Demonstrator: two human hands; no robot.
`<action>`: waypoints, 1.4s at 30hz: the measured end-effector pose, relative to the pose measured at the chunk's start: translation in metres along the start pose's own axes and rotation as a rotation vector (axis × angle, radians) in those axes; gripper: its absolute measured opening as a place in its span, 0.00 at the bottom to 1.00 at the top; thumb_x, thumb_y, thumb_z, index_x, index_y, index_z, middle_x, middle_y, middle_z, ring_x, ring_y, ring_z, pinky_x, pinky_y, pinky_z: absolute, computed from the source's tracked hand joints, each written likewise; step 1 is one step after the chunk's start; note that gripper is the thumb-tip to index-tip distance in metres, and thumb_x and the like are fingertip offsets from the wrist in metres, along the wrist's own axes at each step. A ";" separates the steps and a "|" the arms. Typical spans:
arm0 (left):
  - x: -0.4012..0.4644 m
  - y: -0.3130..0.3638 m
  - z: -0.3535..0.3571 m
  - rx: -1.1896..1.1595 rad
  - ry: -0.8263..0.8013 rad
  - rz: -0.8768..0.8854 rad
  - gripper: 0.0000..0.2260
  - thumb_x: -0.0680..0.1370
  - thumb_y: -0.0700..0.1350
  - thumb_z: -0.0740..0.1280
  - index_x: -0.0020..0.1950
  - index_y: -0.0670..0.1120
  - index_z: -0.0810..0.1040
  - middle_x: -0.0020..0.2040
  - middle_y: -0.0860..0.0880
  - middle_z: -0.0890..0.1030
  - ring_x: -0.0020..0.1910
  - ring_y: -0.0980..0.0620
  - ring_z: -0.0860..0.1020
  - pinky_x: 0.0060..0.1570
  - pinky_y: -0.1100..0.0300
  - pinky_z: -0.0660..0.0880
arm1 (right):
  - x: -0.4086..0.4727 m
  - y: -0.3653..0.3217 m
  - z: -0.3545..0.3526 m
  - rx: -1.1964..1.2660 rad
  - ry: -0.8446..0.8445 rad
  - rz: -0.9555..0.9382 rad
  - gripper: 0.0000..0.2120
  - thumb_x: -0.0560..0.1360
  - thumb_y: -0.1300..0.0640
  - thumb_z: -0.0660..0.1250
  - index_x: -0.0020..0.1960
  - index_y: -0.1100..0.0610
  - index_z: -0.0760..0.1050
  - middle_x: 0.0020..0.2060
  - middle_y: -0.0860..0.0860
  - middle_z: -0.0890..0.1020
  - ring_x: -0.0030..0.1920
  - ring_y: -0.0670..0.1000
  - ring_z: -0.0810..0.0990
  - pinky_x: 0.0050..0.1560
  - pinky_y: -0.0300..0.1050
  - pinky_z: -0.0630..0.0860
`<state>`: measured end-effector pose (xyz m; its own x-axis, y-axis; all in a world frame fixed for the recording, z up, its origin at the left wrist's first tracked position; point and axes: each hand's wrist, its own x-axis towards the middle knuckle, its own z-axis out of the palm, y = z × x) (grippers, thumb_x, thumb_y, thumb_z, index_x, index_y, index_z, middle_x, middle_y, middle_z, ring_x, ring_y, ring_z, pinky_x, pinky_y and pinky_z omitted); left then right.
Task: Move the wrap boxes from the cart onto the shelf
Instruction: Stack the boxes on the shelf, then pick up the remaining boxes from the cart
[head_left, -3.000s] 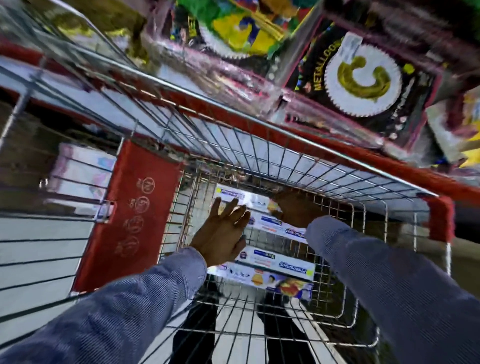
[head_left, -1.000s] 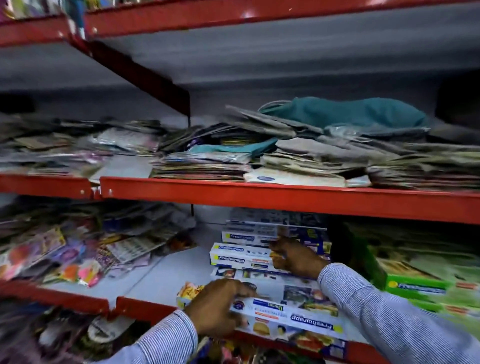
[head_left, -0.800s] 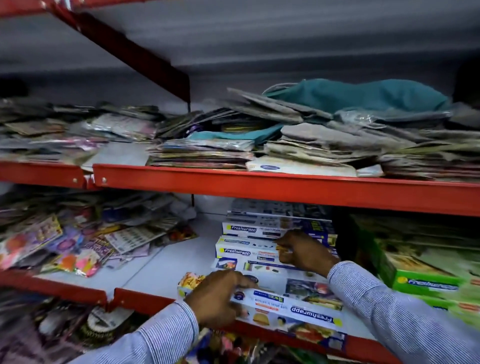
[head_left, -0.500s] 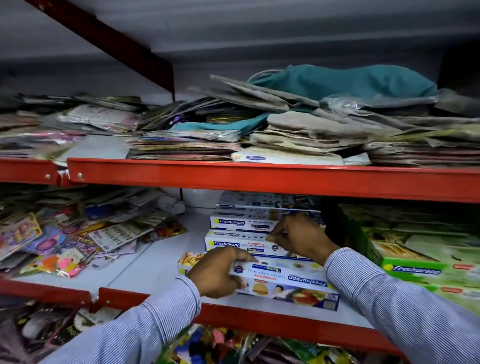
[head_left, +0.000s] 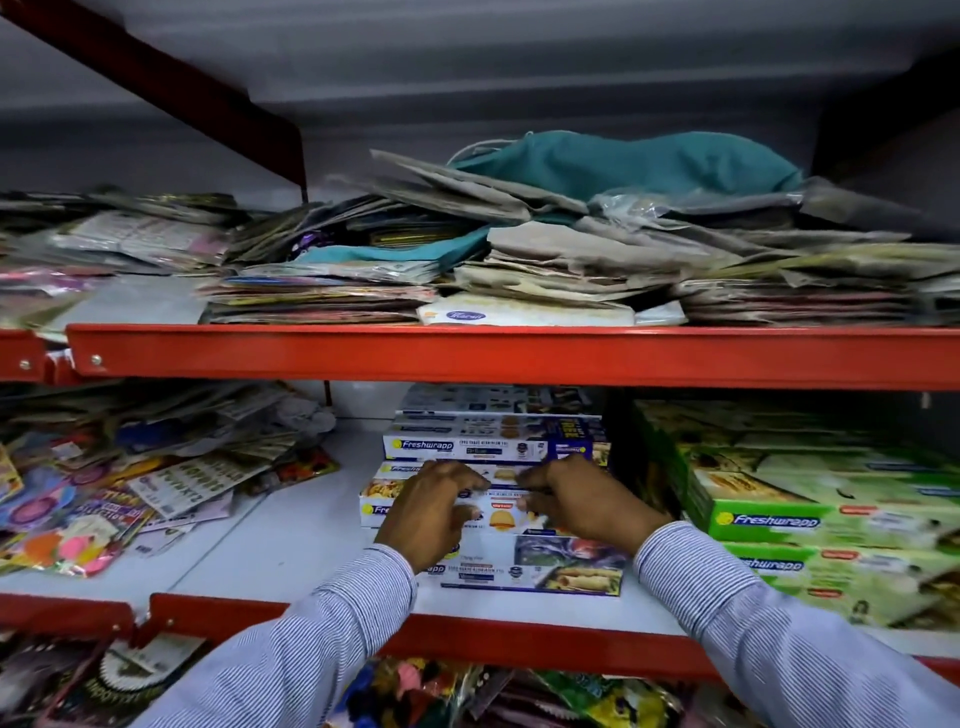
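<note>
Both hands are laid on the stack of blue-and-white wrap boxes (head_left: 498, 447) on the middle shelf (head_left: 291, 551), left hand (head_left: 431, 514) with fingers bent and loosely spread over a front box, right hand (head_left: 587, 499) curled against the same row. No box looks clamped, the palms are just pressed down on them. Green boxes (head_left: 810, 519) are stacked just beside on the right, loose packets (head_left: 156, 467) piled to the left
</note>
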<state>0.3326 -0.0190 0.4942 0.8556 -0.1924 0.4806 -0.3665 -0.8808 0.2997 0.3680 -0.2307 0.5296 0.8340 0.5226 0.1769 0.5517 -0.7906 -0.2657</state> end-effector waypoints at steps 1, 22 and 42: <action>0.000 -0.001 0.001 -0.012 0.003 0.001 0.13 0.78 0.43 0.71 0.62 0.50 0.81 0.62 0.51 0.81 0.62 0.48 0.74 0.61 0.55 0.72 | -0.001 0.000 0.003 -0.008 0.020 0.008 0.16 0.79 0.48 0.65 0.62 0.55 0.79 0.56 0.57 0.85 0.54 0.58 0.83 0.56 0.53 0.80; -0.240 0.008 0.076 0.362 -0.090 -0.004 0.35 0.78 0.63 0.57 0.81 0.51 0.51 0.82 0.40 0.52 0.80 0.32 0.48 0.72 0.26 0.52 | -0.176 -0.026 0.185 -0.219 0.387 0.000 0.36 0.76 0.43 0.59 0.81 0.49 0.53 0.81 0.55 0.54 0.82 0.59 0.47 0.79 0.65 0.51; -0.555 -0.032 0.257 0.206 -1.044 -0.169 0.33 0.83 0.55 0.55 0.82 0.46 0.44 0.83 0.41 0.44 0.81 0.34 0.44 0.75 0.31 0.42 | -0.359 -0.037 0.541 -0.089 -1.059 0.099 0.32 0.80 0.48 0.61 0.80 0.54 0.53 0.79 0.55 0.61 0.79 0.60 0.58 0.76 0.58 0.62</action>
<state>-0.0367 0.0051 0.0064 0.8142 -0.2498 -0.5241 -0.2294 -0.9677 0.1048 0.0482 -0.2162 -0.0371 0.4746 0.4318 -0.7670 0.5149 -0.8430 -0.1559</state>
